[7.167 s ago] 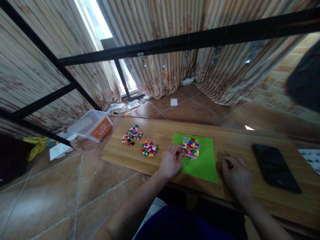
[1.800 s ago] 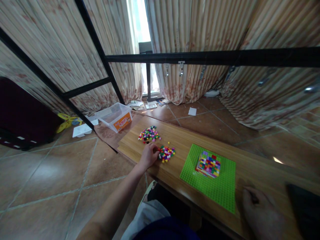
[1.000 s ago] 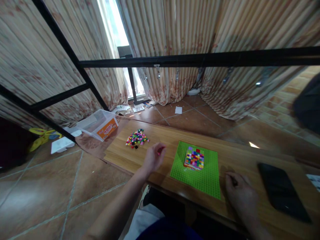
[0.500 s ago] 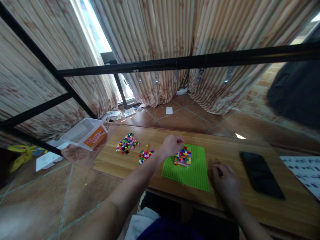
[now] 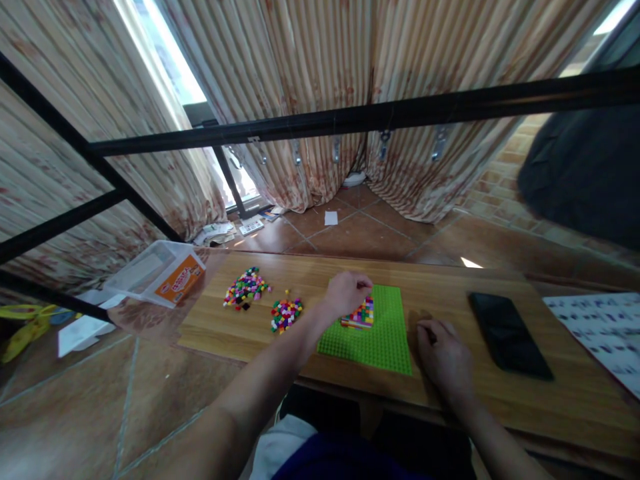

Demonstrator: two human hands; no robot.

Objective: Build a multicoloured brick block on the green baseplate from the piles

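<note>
My left hand (image 5: 346, 293) is over the far part of a small multicoloured stack of toy bricks (image 5: 364, 315), fingers pinched together. Whatever sits between its fingertips is too small to make out. The stack stands on a green studded baseplate (image 5: 390, 340), its far side partly covered by the hand. To the right of the baseplate, my right hand (image 5: 445, 357) rests on the table with fingers curled closed, and nothing shows in it. Left of my left forearm lie a small pile of loose bricks (image 5: 286, 313) and a larger pile of loose bricks (image 5: 246, 288).
A black phone (image 5: 509, 335) and a printed sheet (image 5: 595, 333) lie on the wooden table (image 5: 310, 267) to the right. A clear plastic box (image 5: 160, 270) with an orange label is at the left. A black metal bar (image 5: 310, 125) crosses beyond the table, before striped curtains.
My left hand has shifted slightly right over the stack and now covers more of its far part. The right hand stays put on the table. The camera view has turned a little.
</note>
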